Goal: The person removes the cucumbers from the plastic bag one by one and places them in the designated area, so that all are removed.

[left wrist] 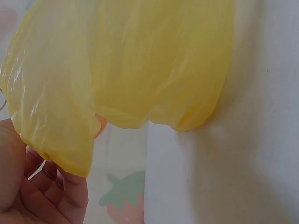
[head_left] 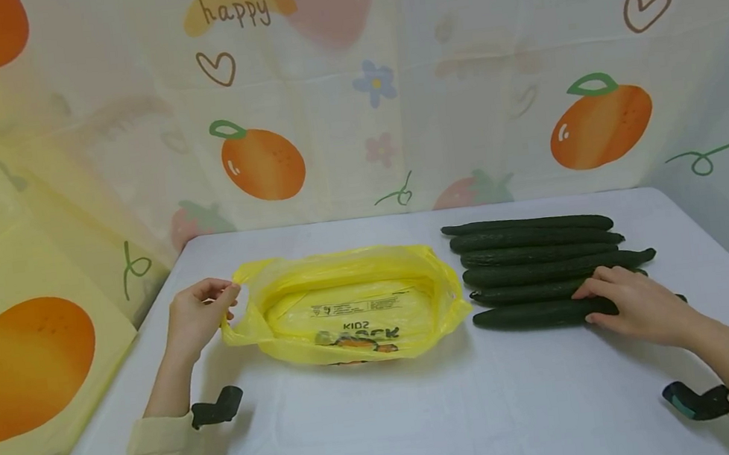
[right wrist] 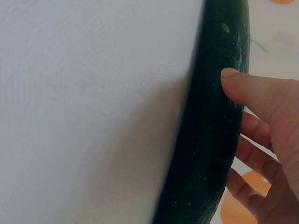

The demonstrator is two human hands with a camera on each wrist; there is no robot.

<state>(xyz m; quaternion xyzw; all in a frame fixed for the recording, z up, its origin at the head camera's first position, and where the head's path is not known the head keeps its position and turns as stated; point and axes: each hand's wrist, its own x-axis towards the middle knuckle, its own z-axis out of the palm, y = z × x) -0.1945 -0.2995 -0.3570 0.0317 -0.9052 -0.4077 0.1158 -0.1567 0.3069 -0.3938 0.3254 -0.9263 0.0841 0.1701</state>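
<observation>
A yellow plastic bag (head_left: 284, 348) lies with its mouth spread wide on the table, printed lettering showing inside. At its left end, my left hand (head_left: 196, 320) pinches the bag's handle between thumb and fingers. The left wrist view shows the thin film of the bag (left wrist: 159, 70) hanging from those fingers (left wrist: 72, 193). On the right, my right hand (head_left: 640, 305) grips the nearest cucumber (head_left: 530, 316), which is dark green and long. Seen from the right wrist, the thumb (right wrist: 236, 86) presses one side of this cucumber (right wrist: 201, 140) and the other fingers curl at its far side.
Several more cucumbers (head_left: 536, 253) lie side by side behind the gripped one, to the right of the bag. A white cloth covers the table (head_left: 400, 418). Behind it hangs a fruit-patterned curtain (head_left: 328, 149), which continues along the left side.
</observation>
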